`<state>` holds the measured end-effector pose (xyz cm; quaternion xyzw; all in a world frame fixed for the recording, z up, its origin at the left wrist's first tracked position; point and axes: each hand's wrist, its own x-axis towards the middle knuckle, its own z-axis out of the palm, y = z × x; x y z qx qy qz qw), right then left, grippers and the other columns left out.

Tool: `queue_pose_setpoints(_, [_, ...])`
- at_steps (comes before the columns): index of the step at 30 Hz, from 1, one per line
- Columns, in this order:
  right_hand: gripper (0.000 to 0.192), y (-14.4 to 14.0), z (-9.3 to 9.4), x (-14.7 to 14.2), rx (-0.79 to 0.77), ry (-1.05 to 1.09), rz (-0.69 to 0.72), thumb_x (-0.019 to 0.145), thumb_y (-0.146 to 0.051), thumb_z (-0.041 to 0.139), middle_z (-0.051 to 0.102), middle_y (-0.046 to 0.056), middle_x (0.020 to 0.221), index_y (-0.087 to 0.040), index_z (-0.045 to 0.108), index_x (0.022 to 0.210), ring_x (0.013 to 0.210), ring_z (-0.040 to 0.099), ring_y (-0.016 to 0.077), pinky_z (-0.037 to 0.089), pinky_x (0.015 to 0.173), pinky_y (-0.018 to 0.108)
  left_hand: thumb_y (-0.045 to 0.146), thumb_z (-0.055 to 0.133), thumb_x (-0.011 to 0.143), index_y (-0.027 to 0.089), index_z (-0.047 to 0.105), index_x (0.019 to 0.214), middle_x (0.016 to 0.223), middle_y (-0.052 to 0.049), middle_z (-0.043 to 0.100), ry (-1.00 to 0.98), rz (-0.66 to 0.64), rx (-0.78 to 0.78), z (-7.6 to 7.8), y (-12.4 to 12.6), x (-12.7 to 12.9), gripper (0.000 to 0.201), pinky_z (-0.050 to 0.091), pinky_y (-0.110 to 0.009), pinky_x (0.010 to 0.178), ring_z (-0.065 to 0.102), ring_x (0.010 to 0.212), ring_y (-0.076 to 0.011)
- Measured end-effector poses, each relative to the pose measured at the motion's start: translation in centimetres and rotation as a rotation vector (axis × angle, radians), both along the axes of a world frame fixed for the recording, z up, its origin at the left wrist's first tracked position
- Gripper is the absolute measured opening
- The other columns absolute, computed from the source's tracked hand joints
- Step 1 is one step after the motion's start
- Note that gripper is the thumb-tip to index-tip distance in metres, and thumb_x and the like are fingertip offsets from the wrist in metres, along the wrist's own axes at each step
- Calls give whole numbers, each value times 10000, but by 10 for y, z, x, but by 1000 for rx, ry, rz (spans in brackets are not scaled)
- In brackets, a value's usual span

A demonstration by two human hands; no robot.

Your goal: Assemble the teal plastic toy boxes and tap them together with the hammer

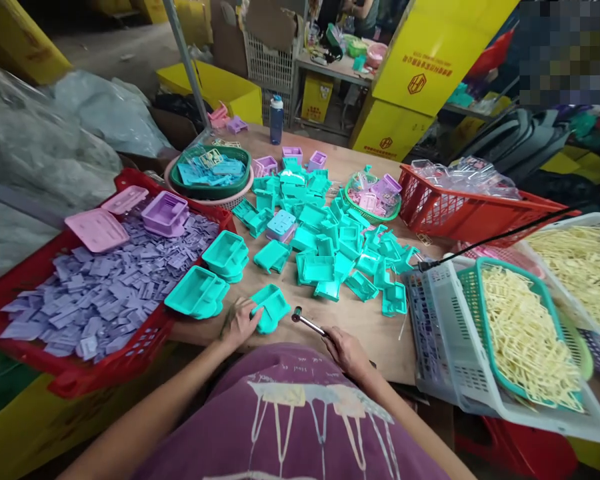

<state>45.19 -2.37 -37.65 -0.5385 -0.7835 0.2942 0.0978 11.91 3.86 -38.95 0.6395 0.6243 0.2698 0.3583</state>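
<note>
The left hand is pinching a teal plastic tray on the desk; the right hand is gripping a small metal hammer. At nine o'clock a red crate is holding lilac chips; at three, a teal basket is carrying cream sticks. Toward twelve, a teal pile is crowding the middle before a green bowl.

Cluttered workshop, wooden table, yellow cartons

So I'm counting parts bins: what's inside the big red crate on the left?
The red crate holds loose lilac flat pieces, with pink lids and a lilac tray on top. Its bottom is covered.
</note>
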Motion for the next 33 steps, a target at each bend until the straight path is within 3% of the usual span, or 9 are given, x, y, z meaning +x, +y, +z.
queue_pose_setpoints(3, [287, 1, -25, 1, -7, -84, -53, 991, -258, 440, 705, 103, 1027, -248, 642, 1193, 875, 684, 240, 530, 768, 331, 331, 528, 903, 205, 603, 703, 847, -103, 659, 224, -117, 173, 11, -12, -9, 248, 386, -426, 870, 556, 988, -300])
queue_pose_setpoints(7, [259, 18, -39, -18, 63, -133, -38, 967, -201, 462, 674, 114, 1024, -229, 658, 1133, 950, 646, 269, 527, 807, 367, 215, 495, 932, 194, 638, 788, 872, -99, 669, 622, -252, 361, 4, -22, -22, 204, 383, -418, 806, 572, 956, -284])
queue_pose_setpoints(11, [239, 60, -24, -54, 229, -96, 88, 975, -218, 470, 627, 138, 1077, -217, 656, 1125, 982, 572, 299, 496, 817, 417, 190, 535, 913, 199, 645, 796, 867, -78, 671, 675, -241, 374, -1, -30, -24, 162, 385, -411, 782, 577, 924, -271])
queue_pose_setpoints(14, [269, 113, -2, -96, 317, -96, 185, 973, -240, 497, 597, 123, 1165, -212, 611, 1216, 1056, 527, 302, 477, 850, 429, 173, 532, 916, 196, 635, 787, 845, -70, 664, 694, -246, 416, 8, -32, -18, 167, 383, -411, 770, 574, 904, -264])
queue_pose_setpoints(16, [314, 157, 11, -128, 390, -184, 276, 977, -253, 498, 571, 133, 1227, -188, 572, 1275, 1122, 496, 307, 469, 871, 437, 176, 531, 924, 192, 616, 767, 823, -62, 650, 682, -257, 466, 21, -30, -12, 179, 375, -406, 758, 564, 878, -256])
queue_pose_setpoints(19, [261, 226, 26, -173, 442, -227, 321, 998, -207, 428, 582, 151, 1197, -147, 619, 1165, 1123, 495, 297, 463, 874, 437, 174, 527, 938, 187, 591, 759, 789, -48, 623, 635, -257, 544, 47, -24, -4, 190, 362, -395, 752, 540, 836, -240])
queue_pose_setpoints(24, [272, 314, 35, -230, 500, -232, 422, 1010, -203, 403, 602, 145, 1218, -146, 661, 1072, 1169, 497, 286, 456, 941, 459, 126, 549, 928, 187, 557, 767, 760, -31, 601, 470, -196, 653, 99, -3, 4, 172, 356, -369, 740, 523, 807, -217])
queue_pose_setpoints(30, [32, 374, 17, -274, 478, -255, 506, 897, -195, 663, 678, 73, 1171, -192, 691, 914, 1247, 532, 272, 431, 1074, 508, 57, 594, 901, 192, 539, 790, 723, -6, 582, 319, -37, 829, 154, 54, 2, 183, 398, -323, 717, 517, 747, -173])
queue_pose_setpoints(33, [174, 393, -1, -283, 438, -255, 455, 934, -284, 667, 668, 79, 1169, -152, 673, 1049, 1159, 607, 254, 490, 1021, 508, 78, 611, 902, 192, 544, 806, 753, -14, 585, 363, 26, 855, 167, 97, -8, 163, 438, -320, 735, 533, 768, -174])
